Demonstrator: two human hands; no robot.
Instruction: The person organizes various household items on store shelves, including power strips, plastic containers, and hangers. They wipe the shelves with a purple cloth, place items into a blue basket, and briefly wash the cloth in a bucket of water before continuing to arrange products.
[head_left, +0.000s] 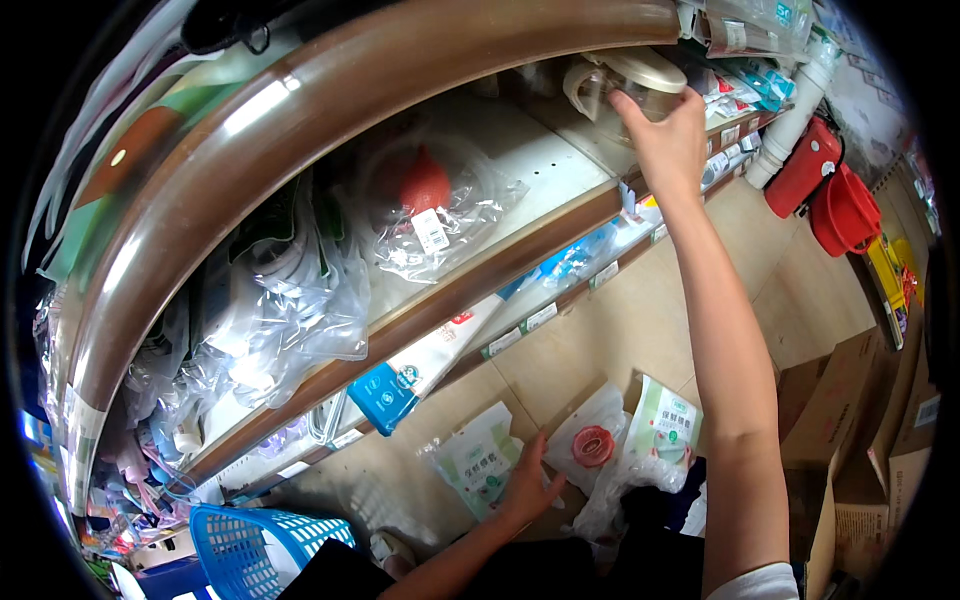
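Observation:
My right hand (666, 139) grips a clear plastic jar with a cream lid (643, 69) at the right part of a white shelf (517, 154). Low in the picture, my left hand (529, 484) has its fingers apart, close to a green and white packet (480, 457); whether it touches the packet I cannot tell. A clear bag with a round red piece (592, 446) and another green and white packet (664, 420) lie to its right. On the shelf, a bagged item with a red part (425, 184) sits beside several clear-bagged goods (277, 307).
A brown shelf edge (300, 82) curves across above. The lower shelf carries a blue and white package (386, 394). A blue plastic basket (262, 544) stands at lower left, cardboard boxes (825, 420) at lower right. Beyond are a white pipe (795, 109), a fire extinguisher (802, 169) and red buckets (844, 210).

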